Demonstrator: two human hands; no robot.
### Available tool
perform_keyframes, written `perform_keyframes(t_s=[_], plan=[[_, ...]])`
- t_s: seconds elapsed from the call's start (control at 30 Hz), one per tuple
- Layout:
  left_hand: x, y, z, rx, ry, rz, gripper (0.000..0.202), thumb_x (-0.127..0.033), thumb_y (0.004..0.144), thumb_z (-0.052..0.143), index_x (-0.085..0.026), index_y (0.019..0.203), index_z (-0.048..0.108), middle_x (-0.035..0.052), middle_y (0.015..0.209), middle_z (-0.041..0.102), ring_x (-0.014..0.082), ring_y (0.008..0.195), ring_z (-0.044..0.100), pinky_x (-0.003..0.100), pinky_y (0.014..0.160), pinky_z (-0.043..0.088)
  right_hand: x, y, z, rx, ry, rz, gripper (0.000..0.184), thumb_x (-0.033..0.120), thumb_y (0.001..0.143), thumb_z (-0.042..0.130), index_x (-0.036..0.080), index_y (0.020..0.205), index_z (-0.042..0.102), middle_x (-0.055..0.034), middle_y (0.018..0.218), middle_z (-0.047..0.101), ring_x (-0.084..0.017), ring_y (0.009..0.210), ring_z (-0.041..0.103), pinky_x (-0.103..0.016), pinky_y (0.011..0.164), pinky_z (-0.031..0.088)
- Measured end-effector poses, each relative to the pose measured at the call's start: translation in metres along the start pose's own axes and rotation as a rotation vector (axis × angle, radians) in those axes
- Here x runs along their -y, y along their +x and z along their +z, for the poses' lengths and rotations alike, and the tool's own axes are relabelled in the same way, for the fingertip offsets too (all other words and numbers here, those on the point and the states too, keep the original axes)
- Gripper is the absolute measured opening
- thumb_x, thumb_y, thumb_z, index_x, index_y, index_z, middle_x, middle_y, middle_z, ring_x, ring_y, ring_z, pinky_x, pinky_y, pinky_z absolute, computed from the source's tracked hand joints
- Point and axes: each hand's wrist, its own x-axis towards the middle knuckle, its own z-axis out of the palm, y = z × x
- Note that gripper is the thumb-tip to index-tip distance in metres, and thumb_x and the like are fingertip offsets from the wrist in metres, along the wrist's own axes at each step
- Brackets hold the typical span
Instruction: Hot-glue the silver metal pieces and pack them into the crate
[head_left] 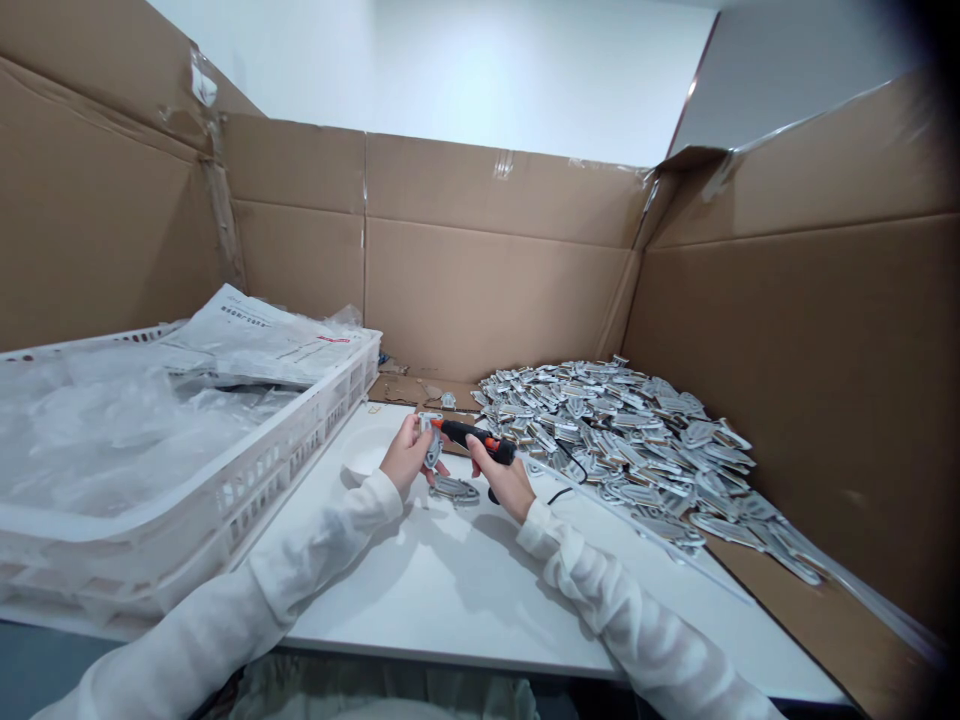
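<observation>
Over the white table top, my left hand (406, 452) is closed on a small grey flat part (433, 445) with an oval end. My right hand (504, 477) grips a black glue gun (469, 434) with an orange tip and an orange trigger. Its tip points left, at the upper end of the held part; whether they touch cannot be made out. Just below both hands, another grey oval part (455, 490) lies flat on the table. A black cord (561, 494) runs to the right of my right hand.
A large heap of similar grey parts (600, 420) covers the right side. On the left stands a white plastic basket (202, 520) with clear plastic bags and a printed white bag (262, 335). Cardboard walls (495, 280) enclose the table (420, 600) at the back and sides.
</observation>
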Motion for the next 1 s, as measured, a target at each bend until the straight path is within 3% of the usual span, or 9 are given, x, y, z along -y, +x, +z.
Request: perform_keyframes(t_s=[0.2,0.37,0.57,0.67,0.83,1.0], plan=[[0.000,0.003,-0.002,0.007,-0.010,-0.001,0.018,-0.032,0.078,0.043,-0.020,0.082,0.031,-0.0022,0.076,0.058,0.0097,0.038,0.056,0.017,0.026,0.038,-0.001,0.000,0.002,-0.033,-0.018,-0.064,0.046,0.055,0.076,0.041,0.019,0.049,0.049,0.0005,0.047,0.050,-0.014,0.051,0.049,-0.025,0.055,0.035],[0.000,0.002,-0.002,-0.012,-0.031,0.013,0.021,-0.032,0.076,0.045,-0.020,0.081,0.029,-0.0021,0.076,0.057,0.0095,0.040,0.055,0.019,0.028,0.039,-0.006,0.004,0.004,-0.149,0.020,-0.071,0.042,0.055,0.074,0.045,0.018,0.054,0.050,-0.0002,0.048,0.050,-0.015,0.049,0.046,-0.027,0.053,0.035],[-0.002,-0.001,-0.001,-0.048,-0.020,0.090,0.028,-0.039,0.069,0.054,-0.018,0.075,0.036,-0.0056,0.065,0.045,0.0072,0.050,0.050,0.019,0.035,0.046,-0.020,0.016,0.006,-0.219,0.367,0.051,0.038,0.054,0.067,0.054,0.017,0.074,0.051,0.0015,0.055,0.049,-0.012,0.047,0.044,-0.025,0.048,0.036],[-0.004,-0.001,-0.002,-0.045,-0.090,0.092,0.029,-0.038,0.067,0.057,-0.018,0.073,0.038,-0.0056,0.065,0.045,0.0067,0.055,0.049,0.023,0.046,0.051,-0.022,0.017,0.009,-0.103,0.549,0.047,0.038,0.050,0.064,0.059,0.015,0.080,0.053,-0.0008,0.063,0.053,-0.013,0.055,0.049,-0.025,0.055,0.040],[-0.004,0.001,-0.002,-0.032,-0.191,0.052,0.032,-0.032,0.062,0.062,-0.017,0.081,0.041,-0.0025,0.072,0.054,0.0075,0.060,0.053,0.024,0.059,0.050,-0.016,0.012,0.012,0.244,0.712,0.113,0.027,0.042,0.069,0.057,0.014,0.072,0.058,-0.0018,0.065,0.056,-0.011,0.059,0.050,-0.024,0.060,0.040],[-0.001,0.001,0.001,-0.014,-0.182,0.022,0.035,-0.034,0.060,0.064,-0.018,0.079,0.039,-0.0068,0.059,0.048,0.0070,0.051,0.048,0.026,0.057,0.048,-0.016,0.009,0.019,0.228,0.791,0.105,0.020,0.036,0.069,0.059,0.016,0.068,0.054,0.0002,0.058,0.055,-0.011,0.054,0.049,-0.024,0.056,0.039]])
